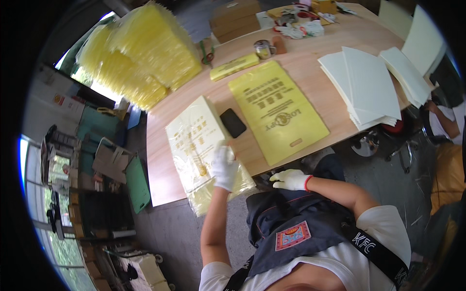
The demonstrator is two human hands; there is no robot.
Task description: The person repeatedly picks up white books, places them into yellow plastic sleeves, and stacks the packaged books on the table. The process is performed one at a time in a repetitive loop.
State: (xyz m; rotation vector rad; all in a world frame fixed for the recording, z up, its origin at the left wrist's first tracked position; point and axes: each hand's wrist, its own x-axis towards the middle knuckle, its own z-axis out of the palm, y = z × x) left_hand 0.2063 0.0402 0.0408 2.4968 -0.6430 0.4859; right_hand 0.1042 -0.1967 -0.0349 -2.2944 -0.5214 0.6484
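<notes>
My left hand (225,170), in a white glove, lies on a clear plastic bag (199,196) around a pale stack of sheets (196,128) with yellow print. Its fingers look stretched out and slightly blurred, and I see nothing held in them. By the table's front edge hovers my right hand (290,180), also gloved and with a red cuff. Its fingers point left, a little apart, with nothing between them. A flat yellow printed bag (276,109) rests on the table beyond it. Between that bag and the pale stack sits a black phone (233,123).
A tall pile of yellow plastic bags (145,53) stands at the far left. Farther back are a folded yellow bundle (234,67), a metal mug (262,49) and green-handled scissors (207,56). White sheets (361,85) lie at the right, near another person's arm (444,121).
</notes>
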